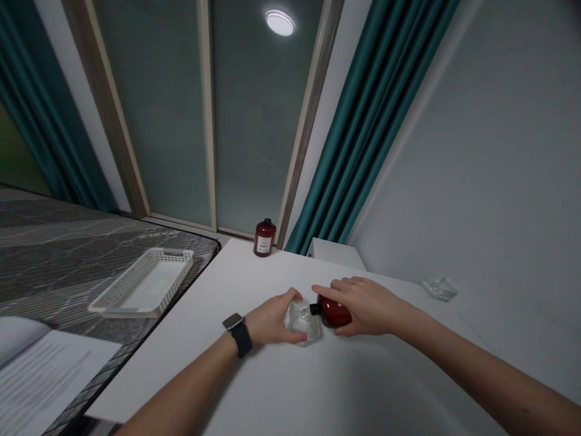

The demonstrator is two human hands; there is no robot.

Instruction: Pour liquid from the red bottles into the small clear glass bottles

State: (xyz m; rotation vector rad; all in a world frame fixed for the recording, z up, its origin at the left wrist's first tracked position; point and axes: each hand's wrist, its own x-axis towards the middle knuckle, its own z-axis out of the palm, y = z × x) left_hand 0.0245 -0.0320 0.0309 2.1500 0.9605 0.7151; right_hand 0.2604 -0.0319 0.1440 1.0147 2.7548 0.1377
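My left hand [275, 320], below a dark wristwatch [238, 334], is closed around a clear, transparent container [303, 322] on the white table. Thumb and fingers grip its left side. My right hand [363, 304] wraps over a dark red bottle [332, 311] with a black neck. That bottle is tipped on its side, its neck pointing left at the clear container; whether the two touch I cannot tell. A second dark red bottle [264, 238] with a white label and black cap stands upright at the table's far edge.
A white perforated basket [170, 290] lies on the grey patterned surface at left, near an open book [59, 375]. Clear crumpled-looking plastic [440, 288] sits by the wall at right. A white box-like piece [336, 251] stands behind the table [218, 290].
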